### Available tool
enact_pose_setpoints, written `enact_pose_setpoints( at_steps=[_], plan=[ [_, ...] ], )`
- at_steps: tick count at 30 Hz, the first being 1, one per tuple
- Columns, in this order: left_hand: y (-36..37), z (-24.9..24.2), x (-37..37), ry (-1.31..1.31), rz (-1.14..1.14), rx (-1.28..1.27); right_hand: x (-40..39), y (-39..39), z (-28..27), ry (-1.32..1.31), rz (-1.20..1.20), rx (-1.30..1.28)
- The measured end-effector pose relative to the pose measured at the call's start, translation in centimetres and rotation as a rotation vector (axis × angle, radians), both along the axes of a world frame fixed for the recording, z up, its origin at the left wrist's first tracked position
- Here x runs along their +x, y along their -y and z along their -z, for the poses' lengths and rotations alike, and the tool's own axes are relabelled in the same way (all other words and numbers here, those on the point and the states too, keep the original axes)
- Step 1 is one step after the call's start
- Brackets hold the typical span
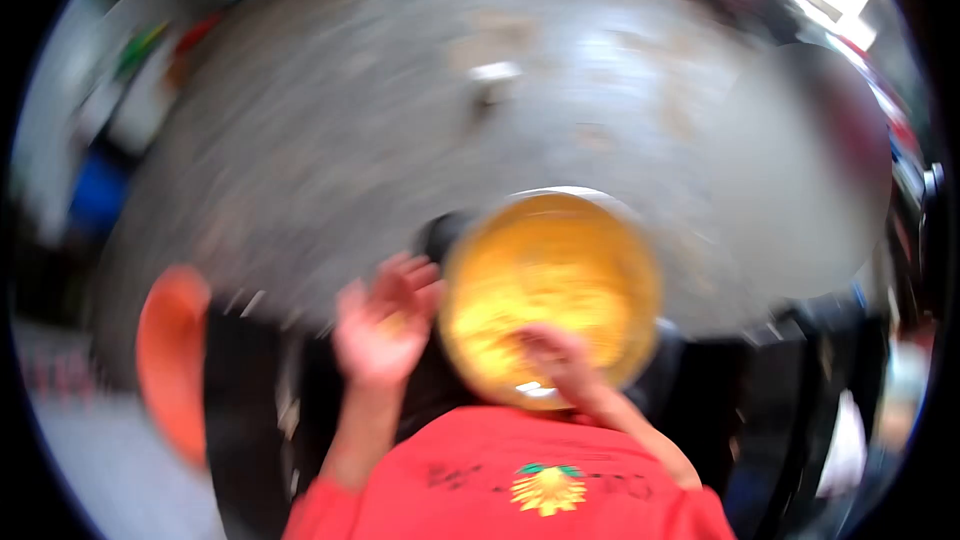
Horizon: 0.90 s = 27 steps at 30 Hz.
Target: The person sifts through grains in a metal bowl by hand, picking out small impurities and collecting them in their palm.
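A large round bowl (645, 340) with a shiny metal rim sits right in front of my red shirt. Loose yellow stuff (520, 300) covers its bottom, too blurred to name. Just left of the bowl, my left hand (385, 330) is held palm up with its fingers spread. A small yellowish spot shows on the palm. My right hand (560, 355) reaches over the near part of the bowl, close to the yellow stuff. Its fingers are smeared by motion, so whether they hold anything does not show.
Grey floor (380, 140) stretches ahead. A small white object (495, 72) lies on it. An orange rounded thing (172, 365) stands at the left, beside black shapes (245, 390). Blurred items line the far left and right edges, including a blue one (98, 190).
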<state>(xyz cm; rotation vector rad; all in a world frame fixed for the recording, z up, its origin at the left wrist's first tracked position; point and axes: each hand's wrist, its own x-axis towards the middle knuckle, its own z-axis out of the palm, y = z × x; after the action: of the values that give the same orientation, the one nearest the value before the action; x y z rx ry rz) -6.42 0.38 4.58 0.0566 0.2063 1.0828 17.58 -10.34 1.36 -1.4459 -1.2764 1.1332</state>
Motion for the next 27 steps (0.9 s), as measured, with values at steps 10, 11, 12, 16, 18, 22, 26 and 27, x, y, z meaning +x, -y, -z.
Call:
enact_pose_setpoints(
  at_steps=[10,11,12,16,18,22,26,27],
  plan=[
    [-2.3,2.2,0.1,0.142,0.073,0.133,-1.5,-1.5,-0.9,-0.022,0.013,0.225],
    [-2.3,2.3,0.2,0.135,0.071,0.125,-1.5,-1.5,-0.9,-0.018,0.01,0.218],
    [-2.4,2.3,0.3,0.128,0.072,0.126,-1.5,-1.4,-1.0,-0.017,0.008,0.212],
    [-2.1,1.8,0.2,0.122,0.079,0.153,-1.4,-1.1,-1.6,-0.04,-0.035,0.195],
    [-2.2,1.7,0.1,0.123,0.08,0.17,-1.5,-1.1,-0.9,-0.057,-0.033,0.23],
    [-2.3,1.7,0.0,0.117,0.074,0.202,-1.6,-1.1,-0.6,-0.055,-0.046,0.223],
    [-2.4,1.8,0.2,0.096,0.075,0.238,-1.5,-1.4,0.0,-0.073,-0.082,0.242],
    [-2.5,1.9,0.1,0.093,0.075,0.232,-1.7,-1.5,0.4,-0.073,-0.046,0.274]
  ],
)
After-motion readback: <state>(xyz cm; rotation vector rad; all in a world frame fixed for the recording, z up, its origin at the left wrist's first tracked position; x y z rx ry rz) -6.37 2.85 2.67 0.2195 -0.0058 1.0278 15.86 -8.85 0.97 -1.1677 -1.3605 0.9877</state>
